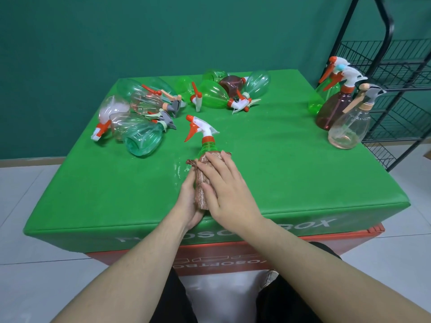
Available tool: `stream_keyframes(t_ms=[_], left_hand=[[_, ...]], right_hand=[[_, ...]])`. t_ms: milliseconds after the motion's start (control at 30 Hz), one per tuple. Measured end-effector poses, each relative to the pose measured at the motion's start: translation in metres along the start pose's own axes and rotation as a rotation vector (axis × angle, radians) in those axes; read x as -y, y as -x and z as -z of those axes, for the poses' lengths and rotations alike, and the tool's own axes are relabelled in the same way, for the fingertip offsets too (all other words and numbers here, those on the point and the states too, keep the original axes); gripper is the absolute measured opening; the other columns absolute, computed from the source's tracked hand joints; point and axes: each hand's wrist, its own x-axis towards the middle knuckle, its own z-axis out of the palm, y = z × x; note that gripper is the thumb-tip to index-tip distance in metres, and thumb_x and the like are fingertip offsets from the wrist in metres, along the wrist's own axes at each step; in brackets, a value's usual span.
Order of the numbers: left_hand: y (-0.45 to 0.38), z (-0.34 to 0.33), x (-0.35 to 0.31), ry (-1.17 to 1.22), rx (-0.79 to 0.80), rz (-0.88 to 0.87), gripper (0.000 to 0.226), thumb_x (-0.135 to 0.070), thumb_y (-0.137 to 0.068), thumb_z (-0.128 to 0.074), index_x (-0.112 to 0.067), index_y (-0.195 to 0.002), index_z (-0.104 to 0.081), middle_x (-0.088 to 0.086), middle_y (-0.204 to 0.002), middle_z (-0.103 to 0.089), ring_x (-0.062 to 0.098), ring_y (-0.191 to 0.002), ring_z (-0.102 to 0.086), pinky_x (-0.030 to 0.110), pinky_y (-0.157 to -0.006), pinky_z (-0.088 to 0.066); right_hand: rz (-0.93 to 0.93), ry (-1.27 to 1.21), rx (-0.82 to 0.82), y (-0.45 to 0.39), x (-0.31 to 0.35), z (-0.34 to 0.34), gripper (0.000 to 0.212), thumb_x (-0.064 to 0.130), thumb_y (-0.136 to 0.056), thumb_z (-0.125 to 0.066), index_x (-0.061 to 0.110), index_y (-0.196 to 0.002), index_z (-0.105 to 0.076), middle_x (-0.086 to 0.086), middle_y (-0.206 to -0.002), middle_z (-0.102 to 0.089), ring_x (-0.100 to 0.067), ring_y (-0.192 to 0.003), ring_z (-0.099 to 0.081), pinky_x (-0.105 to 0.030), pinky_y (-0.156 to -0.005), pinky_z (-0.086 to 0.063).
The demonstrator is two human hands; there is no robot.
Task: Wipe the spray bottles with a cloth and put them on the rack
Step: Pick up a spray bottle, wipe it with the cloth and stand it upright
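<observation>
- Currently you hold the green spray bottle near the front middle of the green table, nozzle pointing away, body wrapped in the brown cloth.
- Left hand cups bottle and cloth from below, fingers curled around them; right hand lies on top, fingers fairly straight, pressing the cloth.
- Risk: the smooth plastic may slide in the cloth and slip forward into the unwiped bottles.
- Risk: the protruding orange trigger may snag the cloth.
- Bottle: translucent green, white head, orange collar.
- Three bottles stand at the table's right edge beside the black wire rack.
</observation>
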Motion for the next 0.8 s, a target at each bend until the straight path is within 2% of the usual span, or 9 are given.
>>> stream_keyframes(t_ms=[67,200,267,400,500,600,667,800], left_hand=[[0.000,0.001,0.001,0.035,-0.010,-0.014,0.046,-0.043,-0.110,-0.034,-0.017,-0.129,-0.066,0.008,-0.129,-0.072,0.019,-0.118,-0.069,0.035,-0.097,-0.058],[0.002,-0.002,-0.001,-0.056,-0.002,-0.014,0.041,-0.044,-0.108,-0.032,-0.027,-0.121,-0.068,0.001,-0.112,-0.078,0.015,-0.100,-0.075,0.041,-0.074,-0.059],[0.003,-0.004,-0.002,-0.100,-0.010,-0.006,0.043,-0.046,-0.108,-0.030,-0.028,-0.117,-0.068,0.000,-0.107,-0.079,0.014,-0.093,-0.076,0.046,-0.077,-0.056],[0.002,-0.001,-0.002,-0.125,-0.010,0.018,0.046,-0.050,-0.108,-0.031,-0.028,-0.116,-0.070,0.003,-0.110,-0.079,0.019,-0.095,-0.076,0.053,-0.088,-0.055],[0.002,-0.001,0.000,-0.145,-0.001,0.001,0.045,-0.053,-0.104,-0.036,-0.028,-0.125,-0.067,0.003,-0.114,-0.077,0.020,-0.098,-0.075,0.056,-0.088,-0.057],[-0.002,0.003,0.004,-0.157,-0.037,-0.064,0.064,-0.058,-0.091,-0.060,-0.026,-0.146,-0.049,0.006,-0.125,-0.073,0.020,-0.101,-0.075,0.050,-0.072,-0.060],[-0.006,0.005,0.006,-0.104,-0.050,-0.095,0.075,-0.051,-0.086,-0.069,-0.024,-0.151,-0.042,0.007,-0.126,-0.072,0.021,-0.104,-0.074,0.044,-0.071,-0.061],[-0.009,0.006,0.006,0.008,-0.082,-0.124,0.081,-0.040,-0.081,-0.073,-0.018,-0.151,-0.039,0.011,-0.127,-0.070,0.023,-0.105,-0.074,0.034,-0.073,-0.061]], right_hand=[[-0.015,-0.014,0.015,-0.010,0.000,0.002,0.046,0.028,-0.103,-0.038,0.014,-0.145,-0.052,-0.007,-0.156,-0.042,-0.030,-0.151,-0.025,-0.048,-0.125,-0.020],[-0.151,-0.162,0.083,-0.033,-0.002,0.011,0.044,0.026,-0.107,-0.039,0.015,-0.147,-0.049,-0.005,-0.159,-0.037,-0.024,-0.149,-0.027,-0.044,-0.125,-0.020],[-0.233,-0.222,0.107,-0.042,-0.004,0.013,0.044,0.029,-0.108,-0.037,0.019,-0.151,-0.046,0.000,-0.163,-0.032,-0.018,-0.150,-0.027,-0.039,-0.126,-0.020],[-0.352,-0.323,0.109,-0.047,-0.005,0.012,0.044,0.032,-0.109,-0.036,0.025,-0.152,-0.044,0.006,-0.166,-0.027,-0.013,-0.150,-0.027,-0.036,-0.125,-0.022],[-0.347,-0.317,0.089,-0.041,-0.002,0.010,0.045,0.031,-0.110,-0.034,0.024,-0.153,-0.042,0.005,-0.165,-0.027,-0.011,-0.150,-0.026,-0.035,-0.125,-0.021],[-0.275,-0.274,0.073,-0.025,0.001,0.010,0.047,0.029,-0.110,-0.032,0.020,-0.157,-0.036,0.003,-0.166,-0.024,-0.008,-0.151,-0.021,-0.029,-0.125,-0.016],[-0.234,-0.244,0.086,-0.012,0.000,0.010,0.049,0.029,-0.111,-0.030,0.020,-0.159,-0.029,0.003,-0.168,-0.018,-0.005,-0.153,-0.014,-0.028,-0.126,-0.012],[-0.185,-0.189,0.126,0.014,-0.004,0.005,0.054,0.036,-0.109,-0.026,0.028,-0.162,-0.016,0.008,-0.170,-0.005,-0.005,-0.155,-0.003,-0.043,-0.127,-0.015]])
